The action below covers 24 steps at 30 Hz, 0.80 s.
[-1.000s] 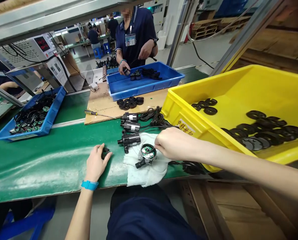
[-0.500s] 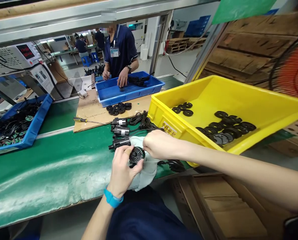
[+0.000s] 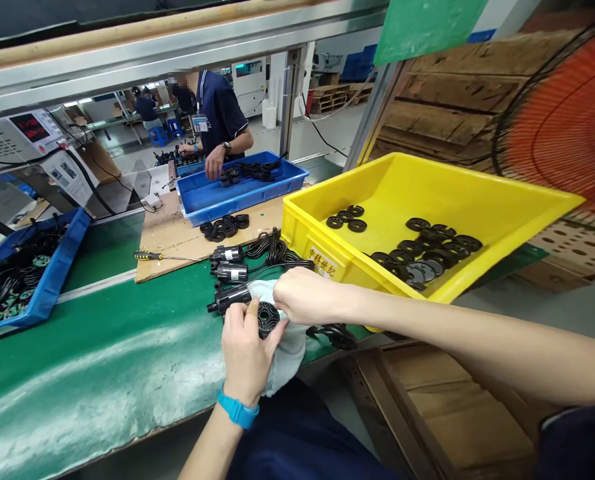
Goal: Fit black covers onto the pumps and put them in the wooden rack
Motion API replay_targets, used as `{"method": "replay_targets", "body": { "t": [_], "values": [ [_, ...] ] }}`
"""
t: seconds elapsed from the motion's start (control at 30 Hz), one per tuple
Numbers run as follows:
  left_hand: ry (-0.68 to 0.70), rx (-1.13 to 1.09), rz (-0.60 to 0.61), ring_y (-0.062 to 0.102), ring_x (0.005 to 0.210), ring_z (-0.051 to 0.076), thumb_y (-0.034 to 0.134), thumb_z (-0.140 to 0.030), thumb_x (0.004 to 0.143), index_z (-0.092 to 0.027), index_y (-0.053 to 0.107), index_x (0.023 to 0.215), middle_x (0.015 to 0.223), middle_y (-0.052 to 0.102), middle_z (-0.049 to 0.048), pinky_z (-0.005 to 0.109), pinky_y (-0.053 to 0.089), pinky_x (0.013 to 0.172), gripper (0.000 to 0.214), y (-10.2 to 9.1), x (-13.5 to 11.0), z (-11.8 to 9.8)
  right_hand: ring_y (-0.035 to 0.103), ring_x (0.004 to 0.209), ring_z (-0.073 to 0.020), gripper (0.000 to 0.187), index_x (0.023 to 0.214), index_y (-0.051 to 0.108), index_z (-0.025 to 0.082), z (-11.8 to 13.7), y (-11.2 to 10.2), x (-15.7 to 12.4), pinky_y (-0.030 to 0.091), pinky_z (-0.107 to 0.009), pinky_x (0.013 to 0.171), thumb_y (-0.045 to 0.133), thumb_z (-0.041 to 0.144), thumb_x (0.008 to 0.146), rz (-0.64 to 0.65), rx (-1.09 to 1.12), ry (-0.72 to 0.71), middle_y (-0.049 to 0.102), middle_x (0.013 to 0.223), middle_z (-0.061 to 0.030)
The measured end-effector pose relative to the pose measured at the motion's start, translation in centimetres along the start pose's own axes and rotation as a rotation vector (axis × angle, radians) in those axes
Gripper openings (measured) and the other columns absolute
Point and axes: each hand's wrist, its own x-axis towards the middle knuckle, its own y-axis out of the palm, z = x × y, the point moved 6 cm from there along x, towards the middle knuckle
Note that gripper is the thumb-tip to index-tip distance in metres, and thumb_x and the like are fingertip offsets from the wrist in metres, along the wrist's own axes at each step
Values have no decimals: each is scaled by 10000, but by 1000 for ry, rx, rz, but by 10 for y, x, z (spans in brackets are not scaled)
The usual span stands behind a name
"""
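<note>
My left hand, with a blue band at the wrist, grips a round black part with curved slots between thumb and fingers. At that part's right edge is my right hand, its fingers curled closed; whatever they hold is hidden. A pale cloth lies under both hands. Just beyond the left hand rests a black cylindrical unit, and two similar cylinders with white labels lie behind it, beside bundled black cables.
A yellow bin with several black discs tilts at right. Behind are a screwdriver, a pile of round black parts and a blue tray, where a co-worker reaches in. Another blue tray stands left; a fan is right.
The view has shifted a little. The round part in my left hand now shows its slotted face turned differently. The co-worker's hand has moved left, and round black parts now show in the blue tray.
</note>
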Motion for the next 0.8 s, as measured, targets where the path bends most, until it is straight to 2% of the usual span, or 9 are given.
{"method": "replay_targets", "body": {
  "t": [0.17, 0.3, 0.43, 0.53, 0.67, 0.8],
  "values": [
    [-11, 40, 22, 572, 891, 273, 655, -469, 908, -152, 593, 1123, 925, 547, 90, 386, 508, 744, 387, 5, 3, -4, 706, 734, -255, 236, 772, 765, 113, 1, -2, 1, 358, -290, 596, 530, 125, 755, 24, -12, 7, 751, 774, -175],
    [-110, -73, 43, 580, 939, 287, 708, -439, 871, -197, 559, 1046, 984, 543, 88, 422, 521, 786, 334, 11, 0, 1, 715, 746, -255, 227, 772, 761, 116, 2, -4, 0, 349, -292, 589, 535, 134, 767, 29, -13, 12, 752, 770, -168],
    [-240, -362, 91, 584, 1098, 279, 673, -344, 903, -219, 494, 1184, 1147, 563, 107, 439, 494, 937, 356, 25, -8, 9, 716, 759, -253, 204, 784, 759, 118, 4, -4, 0, 359, -287, 601, 557, 142, 778, 36, -10, -8, 751, 771, -155],
    [-324, -548, 157, 560, 1202, 271, 641, -339, 921, -228, 460, 1292, 1268, 579, 109, 434, 445, 1030, 427, 34, -13, 14, 714, 759, -256, 207, 818, 766, 110, 3, -3, 0, 367, -287, 611, 564, 151, 797, 23, -13, 13, 751, 776, -167],
    [-376, -672, 143, 568, 1210, 251, 632, -322, 920, -208, 524, 1254, 1263, 614, 88, 401, 422, 1061, 369, 35, -12, 17, 713, 749, -278, 214, 796, 771, 109, 6, -1, 3, 350, -299, 594, 560, 145, 798, 33, -17, 8, 742, 745, -177],
    [-366, -686, 118, 606, 1151, 230, 628, -301, 920, -193, 565, 1209, 1207, 644, 80, 371, 453, 1030, 314, 35, -11, 18, 713, 754, -288, 209, 806, 768, 102, 9, -1, 4, 340, -301, 588, 564, 128, 771, 48, -32, -14, 739, 747, -177]
  ]
}}
